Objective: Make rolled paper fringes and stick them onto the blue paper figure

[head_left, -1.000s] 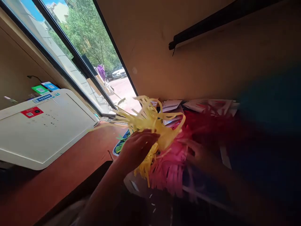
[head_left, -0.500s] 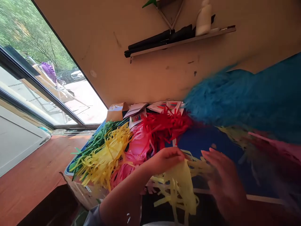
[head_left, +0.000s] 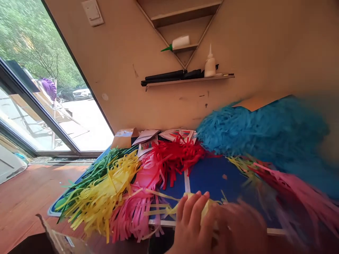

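Note:
My left hand (head_left: pixel 189 218) is closed over a pale yellow fringed paper tassel (head_left: pixel 172 210) at the table's near edge, its strips fanning out to the left. Close against it on the right is my right hand (head_left: pixel 241 224), smeared by motion, so its fingers cannot be made out. Left of my hands lie bunches of cut paper fringe: pink (head_left: pixel 132 211), yellow (head_left: pixel 106 194), green (head_left: pixel 97 173) and red (head_left: pixel 180 153). Another group of mixed fringe (head_left: pixel 288 180) spreads out on the right.
A big blue fringed heap (head_left: pixel 254 130) fills the back right of the blue table (head_left: pixel 212 176). Printed packets (head_left: pixel 148 137) lie along the wall. A narrow shelf (head_left: pixel 190 80) holds a glue bottle (head_left: pixel 210 65). An open cardboard box (head_left: pixel 66 243) stands at lower left.
My hands have come together around the pale yellow tassel, which hung down from my left hand before. The view has shifted, showing more of the wall above the shelf.

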Tool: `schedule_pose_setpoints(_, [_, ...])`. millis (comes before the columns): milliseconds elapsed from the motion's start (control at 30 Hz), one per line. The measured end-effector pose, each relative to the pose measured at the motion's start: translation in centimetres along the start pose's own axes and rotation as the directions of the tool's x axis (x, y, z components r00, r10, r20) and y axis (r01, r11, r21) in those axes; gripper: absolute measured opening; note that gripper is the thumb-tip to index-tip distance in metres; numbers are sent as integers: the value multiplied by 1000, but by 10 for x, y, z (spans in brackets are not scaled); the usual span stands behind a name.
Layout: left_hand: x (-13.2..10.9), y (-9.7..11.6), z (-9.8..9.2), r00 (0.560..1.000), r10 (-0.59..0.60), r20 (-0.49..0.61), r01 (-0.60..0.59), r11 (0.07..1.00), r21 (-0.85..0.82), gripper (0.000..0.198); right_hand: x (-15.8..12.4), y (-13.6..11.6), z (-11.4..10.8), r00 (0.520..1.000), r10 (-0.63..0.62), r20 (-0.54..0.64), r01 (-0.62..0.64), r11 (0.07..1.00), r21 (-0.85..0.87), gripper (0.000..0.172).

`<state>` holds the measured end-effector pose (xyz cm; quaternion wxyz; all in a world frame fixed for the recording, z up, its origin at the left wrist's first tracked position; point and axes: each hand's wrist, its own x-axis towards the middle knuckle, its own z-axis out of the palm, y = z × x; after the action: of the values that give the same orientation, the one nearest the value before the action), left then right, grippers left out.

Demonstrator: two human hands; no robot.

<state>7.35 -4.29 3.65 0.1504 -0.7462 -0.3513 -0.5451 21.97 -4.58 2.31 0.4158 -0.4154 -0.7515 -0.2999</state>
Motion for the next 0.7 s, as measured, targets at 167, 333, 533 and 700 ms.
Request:
schedule_pose_setpoints(167, [-43, -20, 2, 991, -38, 127, 6, 971, 240, 27, -14, -18, -3, 995, 95, -34, -94, 995, 25, 9])
schedule_pose_setpoints(333, [-52, -74, -14, 950, -276, 142, 152, 813, 562, 29, -41, -40, 12, 998, 54, -15, -53, 998, 47, 14])
schedule_pose_setpoints(533, [19, -169, -91, 925, -350, -148, 350, 637, 687, 28, -56, -26, 16, 989, 150, 6, -150, 989, -12, 14])
schedule_pose_setpoints(700, [47, -151, -117, 877, -334, -346, 473, 731, 493, 47, -27, 16, 22, 994, 79, 77, -73, 995, -72, 12])
